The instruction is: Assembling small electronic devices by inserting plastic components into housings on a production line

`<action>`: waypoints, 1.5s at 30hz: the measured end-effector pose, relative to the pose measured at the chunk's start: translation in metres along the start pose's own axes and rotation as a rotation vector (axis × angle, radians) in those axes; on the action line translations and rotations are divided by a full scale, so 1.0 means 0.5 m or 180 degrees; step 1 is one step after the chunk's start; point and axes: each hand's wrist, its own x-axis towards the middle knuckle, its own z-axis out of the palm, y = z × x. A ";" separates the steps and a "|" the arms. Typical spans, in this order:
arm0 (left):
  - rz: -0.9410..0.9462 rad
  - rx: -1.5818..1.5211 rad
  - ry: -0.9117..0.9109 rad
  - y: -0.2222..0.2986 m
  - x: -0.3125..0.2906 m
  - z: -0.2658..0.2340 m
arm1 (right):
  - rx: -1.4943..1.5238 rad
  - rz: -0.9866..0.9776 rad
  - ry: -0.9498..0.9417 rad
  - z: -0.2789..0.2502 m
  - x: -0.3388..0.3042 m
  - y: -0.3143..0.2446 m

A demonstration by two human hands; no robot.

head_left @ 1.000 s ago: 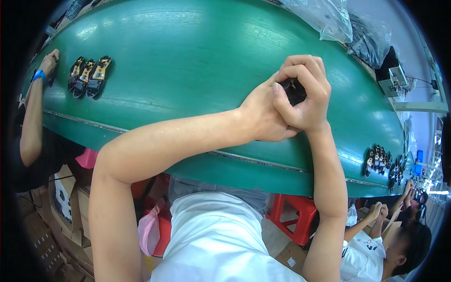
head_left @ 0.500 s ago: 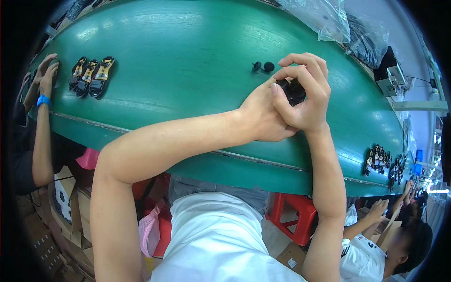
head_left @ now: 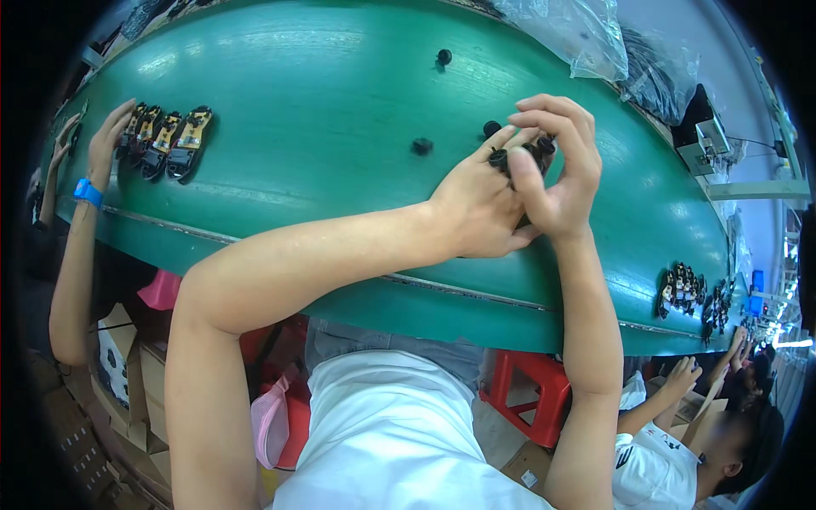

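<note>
My two hands are cupped together above the green table [head_left: 340, 170], right of the middle. Between them sits a cluster of small black round parts [head_left: 500, 159]. My right hand [head_left: 561, 166] curls over the cluster, its thumb and bent fingers around the parts. My left hand [head_left: 476, 204] reaches in from the left with its back showing, closed against the cluster; the right hand hides most of its fingertips. One loose black part [head_left: 492, 128] lies just beyond my fingers. Another black part [head_left: 422, 146], blurred, is left of them, and a third black part [head_left: 444, 58] lies farther off.
At left, a co-worker's hand [head_left: 109, 140] with a blue wristband is beside several black shoe-shaped assemblies [head_left: 189, 144]. More assemblies [head_left: 682, 291] stand at right. Clear plastic bags [head_left: 578, 38] lie along the far edge. A person in white [head_left: 654, 467] sits at lower right, near a red stool [head_left: 531, 395].
Two black parts lay together beyond my hands; now loose ones are scattered farther left and away. My right fingers have loosened slightly. At left, the co-worker's hand moved right, beside one more assembly.
</note>
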 end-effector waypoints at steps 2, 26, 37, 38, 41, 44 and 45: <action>-0.0146 0.0448 -0.0097 0.006 0.000 0.002 | 0.0045 0.0103 0.0038 -0.012 -0.005 0.013; -0.0271 0.0741 0.0142 -0.018 -0.014 -0.031 | 0.0509 0.1996 0.0542 -0.025 -0.032 0.093; -0.0450 0.0800 0.0273 -0.018 -0.012 -0.038 | 0.0416 0.2099 0.0392 -0.029 -0.033 0.089; -0.0448 0.0805 0.0268 -0.019 -0.012 -0.037 | 0.0418 0.2096 0.0378 -0.028 -0.034 0.091; -0.0426 0.0805 0.0259 -0.019 -0.012 -0.037 | 0.0442 0.2093 0.0387 -0.027 -0.034 0.090; -0.0420 0.0791 0.0229 -0.021 -0.012 -0.038 | 0.0466 0.2060 0.0394 -0.028 -0.032 0.087; -0.0444 0.0801 0.0240 -0.021 -0.013 -0.039 | 0.0455 0.2038 0.0391 -0.027 -0.031 0.086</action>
